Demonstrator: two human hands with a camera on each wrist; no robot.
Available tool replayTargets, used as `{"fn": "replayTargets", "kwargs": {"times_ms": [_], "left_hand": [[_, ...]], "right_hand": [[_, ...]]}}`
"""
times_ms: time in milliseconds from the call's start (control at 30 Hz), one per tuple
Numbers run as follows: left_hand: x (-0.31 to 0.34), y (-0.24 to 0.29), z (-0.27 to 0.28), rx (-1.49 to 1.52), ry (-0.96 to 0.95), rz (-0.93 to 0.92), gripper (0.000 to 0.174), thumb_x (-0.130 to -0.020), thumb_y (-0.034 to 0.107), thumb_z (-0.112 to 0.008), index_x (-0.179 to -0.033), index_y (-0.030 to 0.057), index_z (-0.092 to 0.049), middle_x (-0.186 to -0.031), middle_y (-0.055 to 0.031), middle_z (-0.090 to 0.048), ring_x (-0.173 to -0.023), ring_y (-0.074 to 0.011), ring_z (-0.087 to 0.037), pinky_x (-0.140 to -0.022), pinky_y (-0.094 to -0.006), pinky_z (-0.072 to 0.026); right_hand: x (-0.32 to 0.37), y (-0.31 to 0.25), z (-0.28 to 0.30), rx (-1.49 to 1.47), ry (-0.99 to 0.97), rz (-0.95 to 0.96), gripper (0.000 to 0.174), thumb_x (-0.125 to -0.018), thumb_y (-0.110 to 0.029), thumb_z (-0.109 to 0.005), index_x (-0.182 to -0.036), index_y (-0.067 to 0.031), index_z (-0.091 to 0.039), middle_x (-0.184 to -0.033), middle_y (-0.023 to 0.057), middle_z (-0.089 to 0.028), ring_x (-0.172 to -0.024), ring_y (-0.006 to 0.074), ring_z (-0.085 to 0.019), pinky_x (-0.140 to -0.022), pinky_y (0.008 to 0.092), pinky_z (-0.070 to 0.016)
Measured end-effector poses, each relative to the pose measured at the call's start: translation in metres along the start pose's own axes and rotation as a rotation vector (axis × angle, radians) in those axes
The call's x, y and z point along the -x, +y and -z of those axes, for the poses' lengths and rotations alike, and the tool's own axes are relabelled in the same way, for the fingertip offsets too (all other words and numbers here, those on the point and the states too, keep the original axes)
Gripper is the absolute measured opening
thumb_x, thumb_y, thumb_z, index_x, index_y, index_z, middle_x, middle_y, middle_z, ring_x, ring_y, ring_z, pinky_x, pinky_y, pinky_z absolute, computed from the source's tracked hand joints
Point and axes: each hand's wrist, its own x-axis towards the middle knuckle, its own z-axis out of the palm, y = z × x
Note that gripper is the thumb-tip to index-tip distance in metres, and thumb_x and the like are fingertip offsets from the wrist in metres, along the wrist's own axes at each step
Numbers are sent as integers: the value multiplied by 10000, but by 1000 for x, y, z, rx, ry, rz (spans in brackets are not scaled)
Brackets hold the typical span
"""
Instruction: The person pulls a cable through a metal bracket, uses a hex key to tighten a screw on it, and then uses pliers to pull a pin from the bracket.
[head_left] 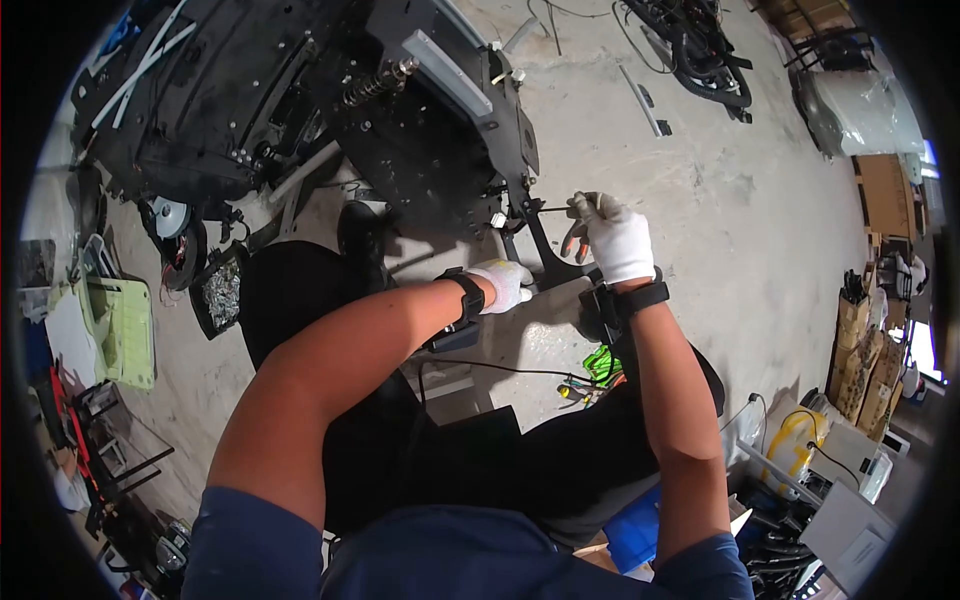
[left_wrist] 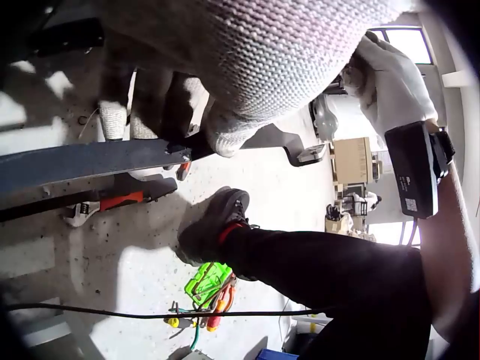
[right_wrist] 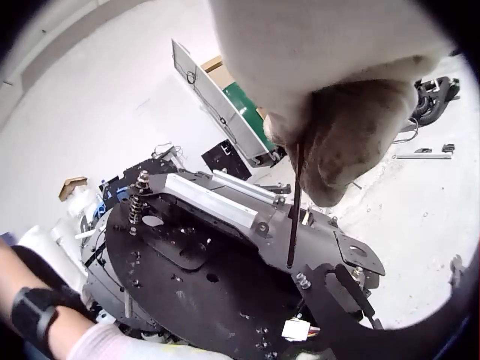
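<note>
My gloved right hand pinches a thin dark hex key. The key's far tip meets the black metal frame near a coil-like bolt end. My gloved left hand grips a black metal bracket, fingers over one side and thumb by the other. In the head view this bracket runs from the large black chassis toward both hands. A white connector hangs by the joint. Orange-handled pliers show just left of the right hand.
On the floor lie an orange-handled adjustable wrench and a bright green tool holder with tools around it. A black cable crosses before my legs. A tray of small hardware stands at left, and cardboard boxes at right.
</note>
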Motion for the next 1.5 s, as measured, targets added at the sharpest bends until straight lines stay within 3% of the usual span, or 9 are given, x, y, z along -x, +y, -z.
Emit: {"fn": "replayTargets", "kwargs": {"times_ms": [367,667,767,833,933,1200,1300,1400,1500], "left_hand": [[-2,-1,-2,-10,25,-10,344,-804,311,-529,-1073,114,-615,-1015,-147,-627,-954,-317,-582,-828,-398,-445],[-2,-3,-3,-27,26,-4,386,-804,315,-535,-1104,82,-598,-1048,-156,-616,-987,-326,-570,-858,-391,-440],[-1,-2,-1,-15,20,12,390,-806,317,-536,-1111,83,-593,-1052,-156,-614,-987,-327,-569,-858,-392,-439],[2,1,1,-2,17,24,391,-807,318,-536,-1115,83,-591,-1053,-157,-613,-987,-328,-569,-857,-393,-440],[4,1,2,-1,1,50,394,-810,318,-537,-1124,84,-585,-1060,-157,-611,-988,-328,-568,-858,-395,-440],[5,-1,-1,29,-8,52,406,-812,341,-536,-1119,79,-585,-1077,-164,-603,-1012,-326,-558,-872,-393,-433],[9,1,4,44,-12,71,422,-816,360,-524,-1121,75,-583,-1085,-167,-599,-1029,-323,-551,-880,-389,-426],[16,7,12,5,-21,65,434,-819,376,-511,-1117,70,-585,-1083,-170,-599,-1036,-325,-547,-884,-387,-422],[12,4,9,14,153,0,385,-815,360,-511,-1033,59,-611,-1000,-184,-620,-948,-335,-582,-830,-402,-443]], "right_hand": [[-7,-11,-8,187,-35,31,207,-860,-260,-543,-838,-82,-648,-608,90,-622,-516,217,-610,-495,335,-465],[-6,-14,-6,444,17,141,224,-849,-297,-533,-820,-106,-645,-694,95,-636,-673,300,-621,-585,401,-482],[-6,-14,-11,545,81,290,187,-847,-246,-551,-782,-96,-642,-702,95,-634,-645,262,-624,-541,358,-474],[-5,-20,-12,799,18,495,122,-834,-194,-523,-855,-137,-629,-688,71,-616,-635,254,-622,-520,366,-480],[-10,-29,-15,936,-74,506,157,-811,-146,-499,-924,-168,-606,-693,56,-606,-633,243,-624,-506,362,-488],[-12,-31,-15,825,-130,586,240,-805,-91,-472,-988,-172,-604,-684,46,-610,-579,219,-627,-506,331,-498],[-12,-26,-16,732,-43,555,238,-823,-80,-483,-1005,-157,-615,-698,51,-627,-551,190,-630,-500,302,-499],[-10,-37,5,416,13,271,179,-866,-108,-506,-990,-101,-634,-753,55,-660,-545,128,-628,-489,254,-489],[13,-74,68,-268,323,55,179,-882,-183,-534,-928,-52,-648,-780,74,-677,-589,141,-636,-505,251,-485]]}}
